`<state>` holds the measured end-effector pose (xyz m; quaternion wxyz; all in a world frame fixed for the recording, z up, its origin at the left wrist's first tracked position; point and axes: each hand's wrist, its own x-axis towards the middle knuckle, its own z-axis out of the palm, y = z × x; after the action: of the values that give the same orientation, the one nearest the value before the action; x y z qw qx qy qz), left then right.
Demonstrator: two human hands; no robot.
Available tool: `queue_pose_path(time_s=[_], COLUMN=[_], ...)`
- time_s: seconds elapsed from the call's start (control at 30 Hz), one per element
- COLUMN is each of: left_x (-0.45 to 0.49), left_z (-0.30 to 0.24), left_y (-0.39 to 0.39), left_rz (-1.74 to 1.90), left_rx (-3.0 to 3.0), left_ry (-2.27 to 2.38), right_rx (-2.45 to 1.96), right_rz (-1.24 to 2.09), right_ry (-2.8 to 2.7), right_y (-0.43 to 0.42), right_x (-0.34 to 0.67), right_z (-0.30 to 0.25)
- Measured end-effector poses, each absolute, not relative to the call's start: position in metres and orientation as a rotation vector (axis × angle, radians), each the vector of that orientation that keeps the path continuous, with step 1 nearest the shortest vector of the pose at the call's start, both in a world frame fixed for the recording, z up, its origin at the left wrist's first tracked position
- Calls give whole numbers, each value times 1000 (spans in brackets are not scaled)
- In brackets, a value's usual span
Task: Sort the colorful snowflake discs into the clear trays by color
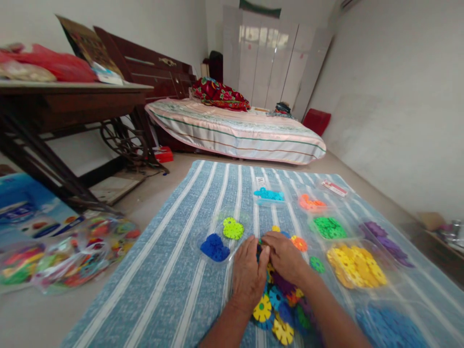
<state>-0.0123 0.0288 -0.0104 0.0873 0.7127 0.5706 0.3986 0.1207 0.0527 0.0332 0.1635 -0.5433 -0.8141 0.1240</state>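
Note:
My left hand (250, 273) and my right hand (286, 253) meet over a heap of mixed-colour plastic snowflake discs (262, 308). The fingers of both are bent and drawn together at the tips; what they pinch is mostly hidden, though a dark bit shows between them. Loose orange discs (299, 243) lie just beyond my right hand, and a single green disc (317, 264) is to its right. Left of my left hand, a clear container holds dark blue discs (215, 247), with lime-yellow discs (233, 228) behind it.
Clear boxes hold light blue discs (268, 194), orange-red discs (311, 203), green discs (329, 227), yellow discs (357, 266), purple discs (386, 241) and blue discs (389, 326). Everything stands on a striped cloth (163, 251). Bagged toys (83, 256) lie on the floor at left; a bed (235, 130) stands behind.

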Motion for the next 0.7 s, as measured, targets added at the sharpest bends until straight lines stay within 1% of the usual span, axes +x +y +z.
queue_pose_path(time_s=[0.07, 0.13, 0.2, 0.27, 0.37, 0.5, 0.6, 0.7], left_x=[-12, -12, -10, -9, -8, -9, -8, -4], left_z=[-9, -9, -9, -10, -10, -9, -6, -3], left_y=[28, 28, 29, 30, 32, 31, 27, 22], left_rz=[1148, 1110, 1072, 1034, 997, 1013, 1008, 976], left_rx=[2155, 2178, 2205, 2243, 2282, 2270, 2216, 2127], left_ry=[1695, 1704, 1716, 1719, 1695, 1565, 1468, 1421], right_rx=[-1668, -1879, -2041, -2086, -1992, -1756, -1592, -1490], right_rz=[187, 67, 67, 128, 240, 442, 599, 687], right_ry=[-2159, -1988, -1867, -1802, -1747, -1589, -1454, -1370], right_y=[40, 30, 24, 18, 11, 1, -12, -28], right_x=[135, 149, 160, 164, 157, 138, 130, 132], right_z=[28, 19, 10, 2, -4, -1, 3, 6])
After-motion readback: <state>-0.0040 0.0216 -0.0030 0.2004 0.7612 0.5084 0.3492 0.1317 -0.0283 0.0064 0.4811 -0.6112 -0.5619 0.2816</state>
